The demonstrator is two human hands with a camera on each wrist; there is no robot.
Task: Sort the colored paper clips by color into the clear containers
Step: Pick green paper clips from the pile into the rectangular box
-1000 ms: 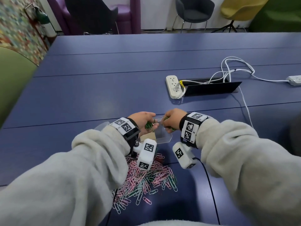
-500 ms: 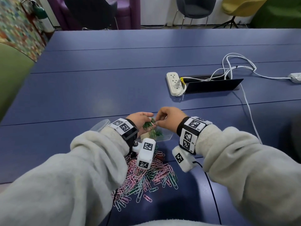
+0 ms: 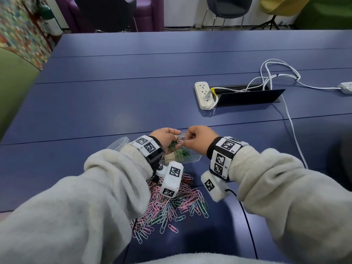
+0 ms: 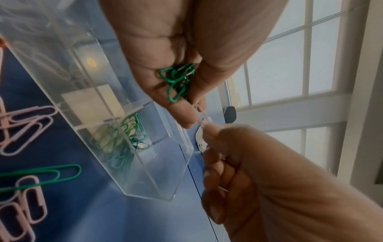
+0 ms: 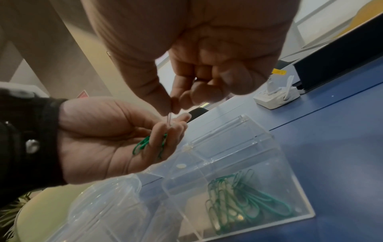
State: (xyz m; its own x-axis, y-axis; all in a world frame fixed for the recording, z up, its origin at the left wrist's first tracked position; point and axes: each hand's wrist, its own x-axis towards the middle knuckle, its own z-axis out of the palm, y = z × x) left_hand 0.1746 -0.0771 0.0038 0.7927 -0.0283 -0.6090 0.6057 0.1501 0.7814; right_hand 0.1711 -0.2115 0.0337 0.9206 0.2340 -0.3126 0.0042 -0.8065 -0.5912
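My left hand (image 3: 167, 137) (image 4: 186, 91) (image 5: 157, 135) cups a small bunch of green clips (image 4: 178, 81) (image 5: 143, 144) above the clear box (image 3: 192, 159) (image 4: 157, 163) (image 5: 259, 155). My right hand (image 3: 185, 140) (image 4: 207, 129) (image 5: 173, 106) pinches a pale pink clip (image 4: 202, 117) (image 5: 169, 119) at the left fingertips. More green clips (image 3: 182, 151) (image 5: 244, 201) lie in one compartment of the box. A mixed pile of pink, blue and green clips (image 3: 171, 206) spreads on the blue table (image 3: 114, 103) near me.
A second clear round container (image 3: 119, 142) (image 5: 107, 204) stands left of the box. A white power strip (image 3: 203, 95) with cables and a black cable flap (image 3: 247, 97) lie at the far right. Chairs stand beyond the table.
My right hand has risen from the box to the left fingertips and now pinches a pink clip there. Some green clips have dropped from my hands into the box.
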